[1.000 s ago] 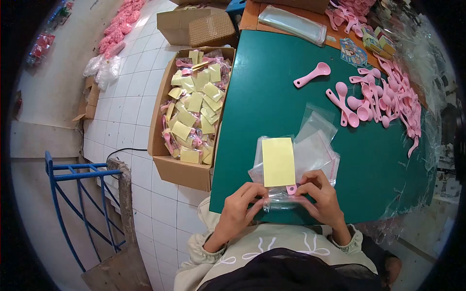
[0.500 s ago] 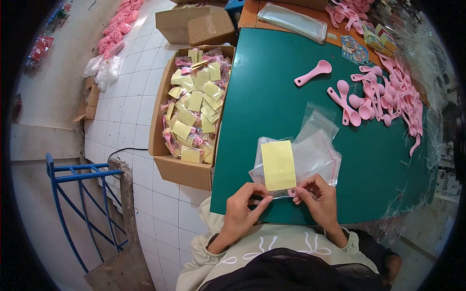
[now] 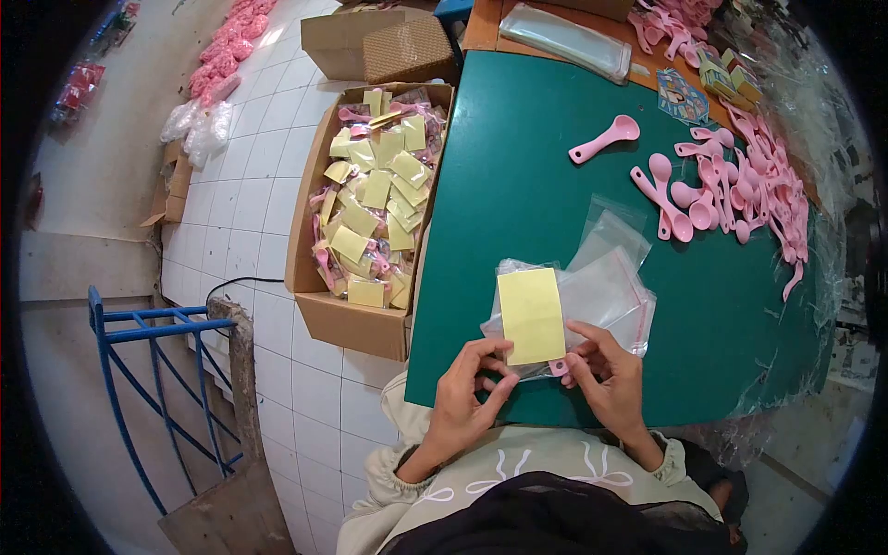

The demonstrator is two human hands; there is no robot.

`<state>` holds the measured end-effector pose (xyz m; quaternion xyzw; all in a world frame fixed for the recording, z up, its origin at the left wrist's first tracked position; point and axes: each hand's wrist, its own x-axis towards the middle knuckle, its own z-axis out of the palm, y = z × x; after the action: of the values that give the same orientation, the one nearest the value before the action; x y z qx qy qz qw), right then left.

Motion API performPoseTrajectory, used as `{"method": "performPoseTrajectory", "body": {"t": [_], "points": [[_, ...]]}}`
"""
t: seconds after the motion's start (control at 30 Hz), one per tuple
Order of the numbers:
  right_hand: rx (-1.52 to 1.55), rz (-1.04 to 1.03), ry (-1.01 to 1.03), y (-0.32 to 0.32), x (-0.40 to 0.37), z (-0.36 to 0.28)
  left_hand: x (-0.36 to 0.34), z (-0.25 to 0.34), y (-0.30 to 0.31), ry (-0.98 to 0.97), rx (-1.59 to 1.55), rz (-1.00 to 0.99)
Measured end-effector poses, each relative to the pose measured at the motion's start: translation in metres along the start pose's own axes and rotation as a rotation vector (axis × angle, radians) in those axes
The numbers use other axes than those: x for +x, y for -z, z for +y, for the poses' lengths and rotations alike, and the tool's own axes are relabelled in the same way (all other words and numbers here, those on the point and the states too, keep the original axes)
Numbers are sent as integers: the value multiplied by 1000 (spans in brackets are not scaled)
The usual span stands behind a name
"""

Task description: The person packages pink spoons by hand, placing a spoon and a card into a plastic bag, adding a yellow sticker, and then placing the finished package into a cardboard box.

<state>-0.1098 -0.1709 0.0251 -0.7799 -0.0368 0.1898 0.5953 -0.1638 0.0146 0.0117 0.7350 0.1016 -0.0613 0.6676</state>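
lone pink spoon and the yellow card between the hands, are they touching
Apart. The head view shows it: bare green tabletop lies in plain sight between the lone pink spoon and the yellow card.

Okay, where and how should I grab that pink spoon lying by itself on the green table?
Pinch the pink spoon by the middle of its slim handle, probably coming from the near left. The handle points that way, leaving the rounder bowl at the far right end, and bare green table surrounds it.
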Motion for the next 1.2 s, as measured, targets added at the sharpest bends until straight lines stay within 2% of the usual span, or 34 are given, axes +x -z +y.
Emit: {"method": "performPoseTrajectory", "body": {"t": [0.1, 0.23, 0.3, 0.33, 0.43, 0.5, 0.53, 0.6, 0.7, 0.8, 0.87, 1.0, 1.07, 1.1, 1.2], "points": [[-64, -50, 24, 4, 3, -1, 1, 0, 2, -62, 44, -23], [-129, -136, 20, 16, 10, -15, -1, 11, 11, 70, -227, -81], [-360, -110, 248, 33, 24, -26, -5, 21, 27, 103, -283, -74], [-475, -98, 360, 43, 33, -31, -3, 25, 36, 45, -255, 35], [-761, 4, 479, 65, 75, -46, 7, 28, 87, -137, -14, 231], [-875, 69, 608, 76, 115, -42, 28, 23, 119, -284, 491, 395], [-904, 69, 665, 81, 137, -36, 37, 26, 127, -251, 632, 450], [-949, 57, 799, 84, 175, -32, 50, 28, 135, -337, 1100, 458], [-1055, 77, 891, 84, 206, -17, 72, 68, 94, -393, 951, 300], [-1164, -59, 773, 84, 212, -18, 100, 80, 27, -572, 889, 56], [-1145, -36, 738, 84, 207, -19, 122, 73, -17, -457, 1018, -75], [-1156, 27, 766, 95, 201, -36, 158, 29, -53, -623, 913, 70], [-858, 71, 799, 101, 194, -55, 158, 20, -55, -680, 835, 63], [-709, 92, 815, 104, 191, -65, 160, 15, -54, -660, 759, 29], [-606, 117, 796, 120, 183, -79, 164, 12, -43, -554, 496, -79]]}}
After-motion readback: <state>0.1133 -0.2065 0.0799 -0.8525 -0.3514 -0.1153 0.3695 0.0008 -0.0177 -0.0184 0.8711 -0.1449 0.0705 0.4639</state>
